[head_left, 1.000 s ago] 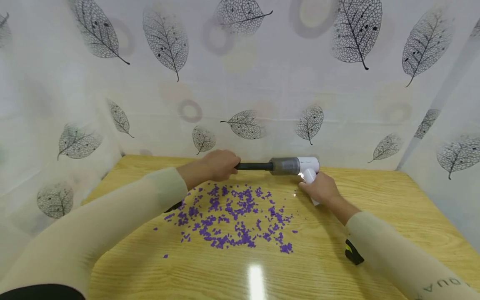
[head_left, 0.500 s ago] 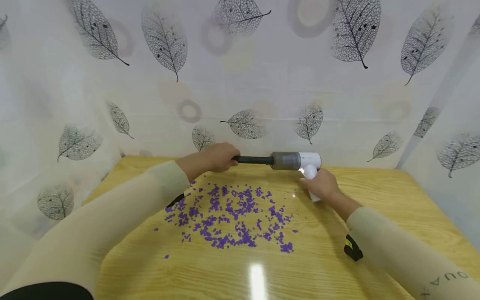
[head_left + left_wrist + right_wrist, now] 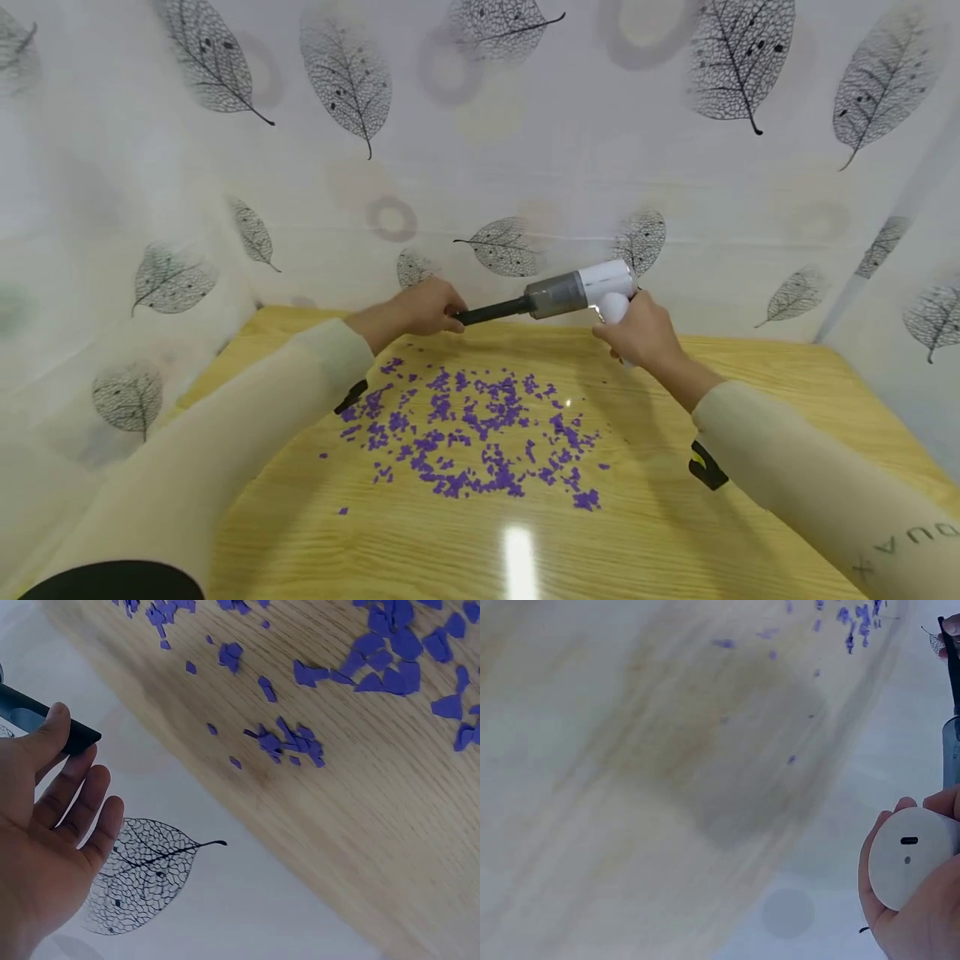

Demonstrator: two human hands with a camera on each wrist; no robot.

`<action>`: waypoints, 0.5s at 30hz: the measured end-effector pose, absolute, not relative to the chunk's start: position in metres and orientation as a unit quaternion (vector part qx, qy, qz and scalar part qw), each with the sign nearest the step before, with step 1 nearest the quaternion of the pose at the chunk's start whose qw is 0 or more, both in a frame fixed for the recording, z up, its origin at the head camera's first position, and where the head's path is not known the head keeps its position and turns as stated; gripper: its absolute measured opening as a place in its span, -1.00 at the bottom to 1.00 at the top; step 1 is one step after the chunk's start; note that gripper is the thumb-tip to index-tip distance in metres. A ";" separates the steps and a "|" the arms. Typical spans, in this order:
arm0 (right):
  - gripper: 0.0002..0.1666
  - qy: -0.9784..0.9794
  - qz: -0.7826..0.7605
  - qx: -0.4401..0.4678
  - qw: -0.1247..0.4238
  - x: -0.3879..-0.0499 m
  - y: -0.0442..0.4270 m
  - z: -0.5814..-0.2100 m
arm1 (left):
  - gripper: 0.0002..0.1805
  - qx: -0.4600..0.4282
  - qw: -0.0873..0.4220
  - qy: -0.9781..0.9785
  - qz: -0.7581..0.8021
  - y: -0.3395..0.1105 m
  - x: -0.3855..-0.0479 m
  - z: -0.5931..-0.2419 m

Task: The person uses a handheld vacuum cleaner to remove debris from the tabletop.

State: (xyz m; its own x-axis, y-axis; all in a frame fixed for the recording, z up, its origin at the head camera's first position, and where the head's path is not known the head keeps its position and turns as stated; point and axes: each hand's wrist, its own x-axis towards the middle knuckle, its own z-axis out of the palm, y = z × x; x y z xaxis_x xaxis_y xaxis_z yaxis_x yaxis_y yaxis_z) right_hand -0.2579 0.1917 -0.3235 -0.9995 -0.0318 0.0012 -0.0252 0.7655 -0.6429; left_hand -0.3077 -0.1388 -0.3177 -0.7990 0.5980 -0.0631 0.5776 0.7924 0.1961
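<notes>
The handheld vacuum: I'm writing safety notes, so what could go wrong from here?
The left hand grips the black nozzle near its tip, so it might slip. The handheld vacuum is held up at a tilt, so a loosened hold could drop it. The purple scraps lie loose, so the left sleeve might scatter them.

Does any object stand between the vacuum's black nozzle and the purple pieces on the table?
Nothing visible stands between the nozzle and the purple pieces; the left hand only grips the nozzle just behind its tip.
</notes>
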 end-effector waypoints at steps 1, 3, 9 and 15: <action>-0.17 0.941 -0.337 -0.017 0.003 -0.260 0.190 -0.322 | -0.68 0.309 0.061 0.945 0.087 -0.140 -0.309 -0.319; -0.21 0.945 -0.327 -0.019 0.002 -0.263 0.187 -0.320 | -0.70 0.304 0.060 0.946 0.093 -0.142 -0.312 -0.321; -0.29 0.954 -0.299 -0.020 -0.001 -0.270 0.178 -0.318 | -0.74 0.302 0.063 0.945 0.105 -0.151 -0.318 -0.325; -0.37 0.961 -0.275 -0.024 -0.005 -0.277 0.167 -0.320 | -0.74 0.279 0.085 0.949 0.118 -0.163 -0.321 -0.331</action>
State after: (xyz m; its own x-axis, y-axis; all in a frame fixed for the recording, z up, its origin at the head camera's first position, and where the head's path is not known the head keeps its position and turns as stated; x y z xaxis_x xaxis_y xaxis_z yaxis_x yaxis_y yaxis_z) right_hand -0.2772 0.1666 -0.3197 -0.9988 -0.0430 0.0227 -0.0485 0.8475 -0.5285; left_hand -0.3214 -0.1628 -0.3310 -0.8301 0.5495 -0.0947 0.5094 0.8164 0.2720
